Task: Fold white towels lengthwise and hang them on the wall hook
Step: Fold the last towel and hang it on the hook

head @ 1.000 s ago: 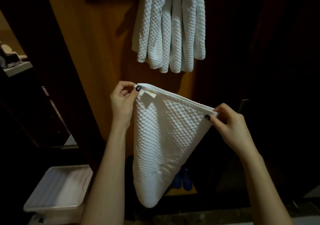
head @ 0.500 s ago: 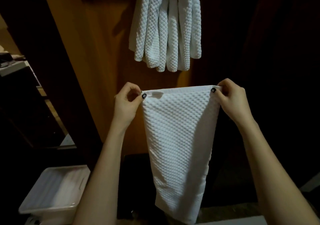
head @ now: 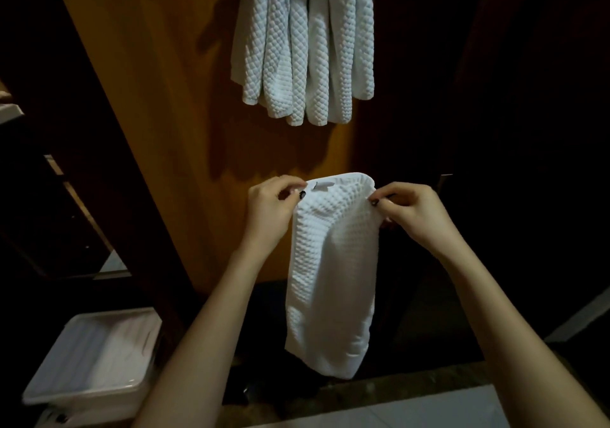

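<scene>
Together left hand (head: 269, 211), right hand (head: 412, 213) pinch one towel (head: 333, 279).

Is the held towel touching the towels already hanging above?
No, the held towel, pinched by left hand and right hand, hangs below the hanging towels, wooden panel showing between.

We see a white plastic box (head: 95, 355) with a ribbed lid at the lower left. Behind it rises an orange-brown wooden panel (head: 158, 114), and dark shelves (head: 49, 203) are further to the left. Along the bottom runs a brown stone strip (head: 412, 379), with a pale floor tile (head: 412, 411) just below it.
</scene>
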`<action>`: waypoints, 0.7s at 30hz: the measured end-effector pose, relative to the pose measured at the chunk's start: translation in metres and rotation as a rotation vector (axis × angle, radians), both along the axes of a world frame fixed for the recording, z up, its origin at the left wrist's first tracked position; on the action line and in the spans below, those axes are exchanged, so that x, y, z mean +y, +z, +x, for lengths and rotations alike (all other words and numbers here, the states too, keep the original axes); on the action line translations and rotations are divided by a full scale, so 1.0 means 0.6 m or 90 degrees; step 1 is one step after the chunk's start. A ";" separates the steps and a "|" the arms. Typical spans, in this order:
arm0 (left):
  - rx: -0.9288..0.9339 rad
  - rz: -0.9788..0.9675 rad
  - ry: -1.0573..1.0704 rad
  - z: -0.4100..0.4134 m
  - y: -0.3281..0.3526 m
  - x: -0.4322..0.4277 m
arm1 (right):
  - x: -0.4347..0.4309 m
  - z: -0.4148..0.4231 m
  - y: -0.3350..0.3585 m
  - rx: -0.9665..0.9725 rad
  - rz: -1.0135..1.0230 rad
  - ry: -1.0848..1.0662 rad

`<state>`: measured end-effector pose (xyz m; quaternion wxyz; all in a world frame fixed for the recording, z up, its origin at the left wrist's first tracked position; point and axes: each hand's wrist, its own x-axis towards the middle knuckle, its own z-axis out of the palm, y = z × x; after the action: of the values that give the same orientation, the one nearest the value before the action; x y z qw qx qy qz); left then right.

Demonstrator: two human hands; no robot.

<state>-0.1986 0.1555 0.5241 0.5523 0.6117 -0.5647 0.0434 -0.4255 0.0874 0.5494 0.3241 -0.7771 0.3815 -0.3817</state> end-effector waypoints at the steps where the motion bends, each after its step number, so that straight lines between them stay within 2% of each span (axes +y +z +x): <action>1: 0.040 -0.007 -0.001 -0.007 0.002 0.000 | 0.006 0.005 0.005 -0.001 0.020 0.018; 5: 0.152 -0.018 -0.021 -0.022 0.007 0.000 | 0.023 0.020 0.024 0.016 0.092 0.125; 10: 0.269 -0.027 -0.132 -0.027 0.020 0.004 | 0.039 0.054 0.043 0.049 -0.113 0.120; 14: 0.302 -0.058 -0.201 -0.027 0.032 0.007 | 0.041 0.079 0.057 0.077 -0.274 0.110; 18: 0.384 -0.047 -0.260 -0.022 0.037 0.014 | 0.038 0.087 0.068 0.113 -0.346 0.087; 21: 0.431 -0.033 -0.315 -0.018 0.038 0.022 | 0.042 0.091 0.077 0.145 -0.335 0.097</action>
<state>-0.2095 0.1689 0.5472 0.7156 0.4233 -0.4798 -0.2801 -0.3711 0.1126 0.5958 0.0940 -0.8988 0.2437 -0.3521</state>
